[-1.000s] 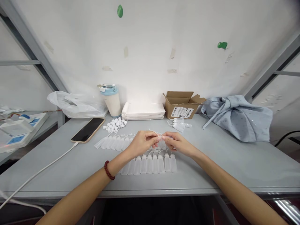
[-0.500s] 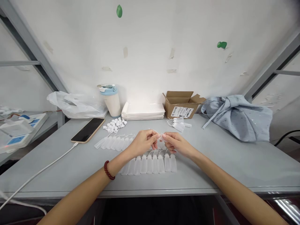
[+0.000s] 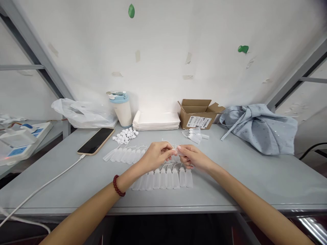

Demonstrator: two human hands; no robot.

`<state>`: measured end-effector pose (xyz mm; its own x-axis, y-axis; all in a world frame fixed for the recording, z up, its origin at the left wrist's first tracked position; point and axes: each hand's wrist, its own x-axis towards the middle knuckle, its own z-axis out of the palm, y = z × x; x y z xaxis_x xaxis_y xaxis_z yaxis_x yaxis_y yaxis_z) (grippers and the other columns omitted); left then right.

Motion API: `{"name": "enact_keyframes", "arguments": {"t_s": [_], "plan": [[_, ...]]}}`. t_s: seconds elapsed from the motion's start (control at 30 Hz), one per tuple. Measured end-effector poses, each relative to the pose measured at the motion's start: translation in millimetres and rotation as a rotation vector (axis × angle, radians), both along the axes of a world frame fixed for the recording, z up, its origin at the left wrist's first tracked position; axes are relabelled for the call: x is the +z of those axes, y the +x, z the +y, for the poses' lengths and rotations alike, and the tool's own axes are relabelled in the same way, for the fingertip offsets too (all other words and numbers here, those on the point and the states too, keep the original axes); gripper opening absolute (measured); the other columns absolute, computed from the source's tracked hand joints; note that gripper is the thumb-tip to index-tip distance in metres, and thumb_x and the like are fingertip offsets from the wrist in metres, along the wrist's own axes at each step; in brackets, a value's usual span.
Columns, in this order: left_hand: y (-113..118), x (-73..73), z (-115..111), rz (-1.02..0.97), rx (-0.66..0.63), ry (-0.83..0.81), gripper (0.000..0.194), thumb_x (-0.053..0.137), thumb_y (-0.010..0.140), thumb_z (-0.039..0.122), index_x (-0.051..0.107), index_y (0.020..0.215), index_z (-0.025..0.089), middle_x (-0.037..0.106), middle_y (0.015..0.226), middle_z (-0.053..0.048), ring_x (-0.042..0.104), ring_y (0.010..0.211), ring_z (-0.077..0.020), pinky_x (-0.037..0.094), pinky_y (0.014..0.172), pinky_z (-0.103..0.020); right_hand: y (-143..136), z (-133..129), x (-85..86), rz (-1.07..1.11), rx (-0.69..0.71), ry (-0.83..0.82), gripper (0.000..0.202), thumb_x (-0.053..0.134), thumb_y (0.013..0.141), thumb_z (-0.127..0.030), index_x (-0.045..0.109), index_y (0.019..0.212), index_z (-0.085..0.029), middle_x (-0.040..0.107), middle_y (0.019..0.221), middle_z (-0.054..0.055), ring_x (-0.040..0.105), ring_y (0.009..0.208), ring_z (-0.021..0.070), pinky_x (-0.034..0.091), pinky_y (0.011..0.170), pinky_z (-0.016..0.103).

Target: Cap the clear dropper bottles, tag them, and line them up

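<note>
My left hand (image 3: 157, 156) and my right hand (image 3: 194, 157) meet above the middle of the table, fingertips pinched. Between them is a small translucent plastic bottle (image 3: 178, 152), mostly covered by the fingers. Its top end lies at my left fingertips, while my right thumb and fingers grip its body. Below the hands lies a front row of similar flat translucent bottles (image 3: 162, 179) with thin looped straps. Another row of bottles (image 3: 124, 156) extends behind my left wrist, partly hidden. A heap of small white caps (image 3: 125, 136) sits farther back on the left.
Along the wall stand a blue-lidded cup (image 3: 122, 110), a stack of white sheets (image 3: 156, 121) and an opened cardboard box (image 3: 196, 115). A few bottles (image 3: 195, 136) lie before the box. A charging phone (image 3: 96, 141) is left, a light-blue cloth (image 3: 260, 127) right.
My fingertips have shifted slightly around the small bottle, and more of its body shows between the hands. The rows on the table look unchanged.
</note>
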<state>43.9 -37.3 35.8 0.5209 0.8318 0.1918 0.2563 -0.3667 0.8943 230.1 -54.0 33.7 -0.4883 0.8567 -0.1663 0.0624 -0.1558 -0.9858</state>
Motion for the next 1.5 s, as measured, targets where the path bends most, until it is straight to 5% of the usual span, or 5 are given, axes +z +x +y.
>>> {"name": "enact_keyframes", "arguments": {"t_s": [0.13,0.37,0.73,1.13,1.5], "plan": [[1,-1.4,1,-0.012,0.019,0.113,0.017,0.060,0.080,0.032,0.061,0.075,0.016,0.063,0.074,-0.004,0.060,0.069,-0.0147,0.050,0.065,-0.025,2,1,0.2,0.038,0.036,-0.047,0.045,0.051,0.082,-0.058,0.037,0.062,-0.020,0.016,0.050,-0.011,0.011,0.042,0.0045,0.018,0.036,0.019],[-3,8.1,-1,0.024,-0.074,-0.042,0.029,0.051,0.085,0.042,0.062,0.082,0.015,0.064,0.075,-0.003,0.061,0.065,-0.0139,0.047,0.059,-0.023,2,1,2.5,0.001,0.017,0.013,0.044,0.045,0.084,-0.059,0.039,0.065,-0.020,0.021,0.047,-0.011,0.014,0.041,0.0049,0.023,0.037,0.020],[-5,5.3,6,-0.027,-0.073,-0.340,0.044,0.048,0.083,0.053,0.056,0.065,0.013,0.050,0.054,0.002,0.047,0.042,-0.0081,0.038,0.044,-0.022,0,-1,-1.7,-0.387,-0.164,0.667,0.030,0.047,0.088,-0.045,0.058,0.084,-0.018,0.050,0.065,-0.002,0.038,0.054,0.0100,0.029,0.050,0.024],[-3,2.7,-1,0.180,0.003,0.321,0.029,0.045,0.089,0.032,0.059,0.069,0.016,0.063,0.065,-0.003,0.058,0.063,-0.0135,0.044,0.063,-0.024,2,1,-4.1,-0.199,-0.099,0.273,0.042,0.044,0.086,-0.056,0.047,0.067,-0.018,0.024,0.050,-0.008,0.019,0.045,0.0071,0.017,0.044,0.023],[-3,5.7,1,-0.094,-0.125,-0.301,0.041,0.046,0.087,0.048,0.054,0.066,0.013,0.056,0.062,0.000,0.059,0.050,-0.0116,0.048,0.049,-0.023,2,0,-0.7,-0.370,-0.219,0.830,0.025,0.051,0.087,-0.038,0.063,0.095,-0.017,0.064,0.081,0.005,0.053,0.068,0.0143,0.039,0.055,0.025]]}}
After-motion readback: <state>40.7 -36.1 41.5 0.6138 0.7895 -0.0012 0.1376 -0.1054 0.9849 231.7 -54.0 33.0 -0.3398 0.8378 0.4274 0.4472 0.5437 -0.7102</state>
